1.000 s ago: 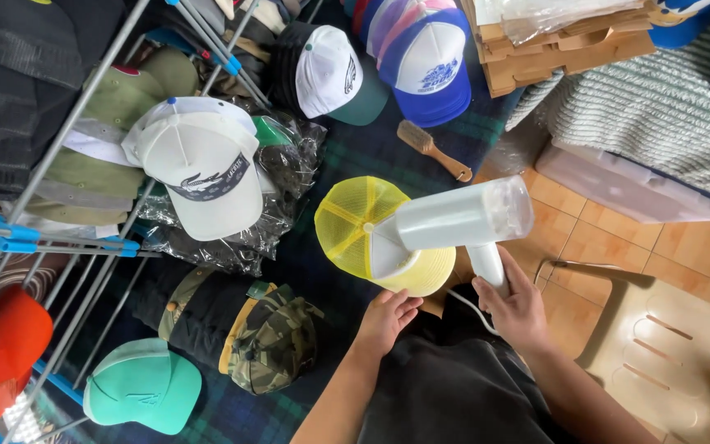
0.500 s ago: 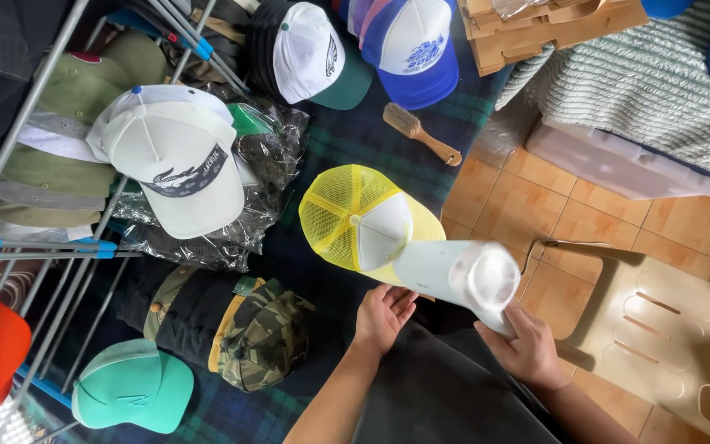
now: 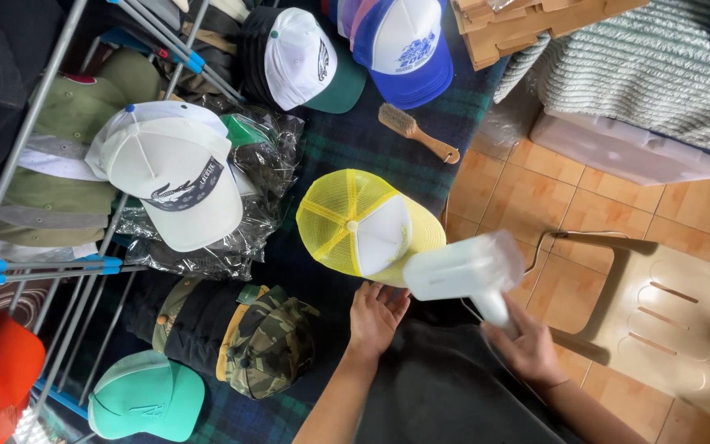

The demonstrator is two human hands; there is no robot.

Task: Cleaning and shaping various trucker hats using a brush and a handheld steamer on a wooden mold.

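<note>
Right hand (image 3: 527,349) at five o'clock is wrapped tight around the handle of the white hair dryer (image 3: 466,271), nozzle end aimed toward nine o'clock at the yellow mesh cap (image 3: 367,226), which sits dead centre on the dark plaid blanket (image 3: 355,144). Left hand (image 3: 378,316) at six o'clock is open, palm up, fingertips just under the cap's near edge, holding nothing firmly. The risk I see: with only loose fingers beneath it, the cap could tip or slide off toward the camouflage cap (image 3: 273,341) at seven o'clock. The dryer's barrel is very near the mesh, and held that near, heat might warp it, I judge. The thin cord trailing by the right wrist could snag on the beige plastic chair (image 3: 675,316) at three o'clock. Farther out, the white cap (image 3: 178,185) at ten o'clock rests on crinkly plastic bags (image 3: 265,177), which a strong airflow could send fluttering, and the wooden brush (image 3: 417,131) lies at twelve o'clock.
</note>
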